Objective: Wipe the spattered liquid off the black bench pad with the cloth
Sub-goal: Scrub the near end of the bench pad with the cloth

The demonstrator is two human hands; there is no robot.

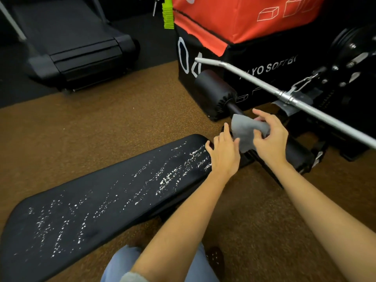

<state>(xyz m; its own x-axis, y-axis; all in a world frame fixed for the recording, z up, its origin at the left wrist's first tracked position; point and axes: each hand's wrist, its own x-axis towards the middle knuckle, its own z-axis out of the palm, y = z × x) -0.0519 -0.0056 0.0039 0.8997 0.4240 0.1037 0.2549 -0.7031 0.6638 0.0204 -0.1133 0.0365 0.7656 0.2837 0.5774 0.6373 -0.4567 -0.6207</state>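
Cloth (245, 132), grey and crumpled, sits in my two hands just past the far end of the black bench pad (97, 202), above the machine's frame. From my head camera I see my right hand (271, 140) pinching it, thumb and curled fingers gathered round one bunched end. My left hand (223, 153) lies with straight fingers against the lower edge of the cloth, its heel over the pad's tip. White spattered liquid (168, 176) streaks the pad along nearly its whole length. A chrome bar (256, 81) crosses above a black foam roller (215, 91). Behind stands a red and black box (240, 21) with white lettering I can read only partly: "YO SOFT B". A treadmill (75, 43) is at far left.
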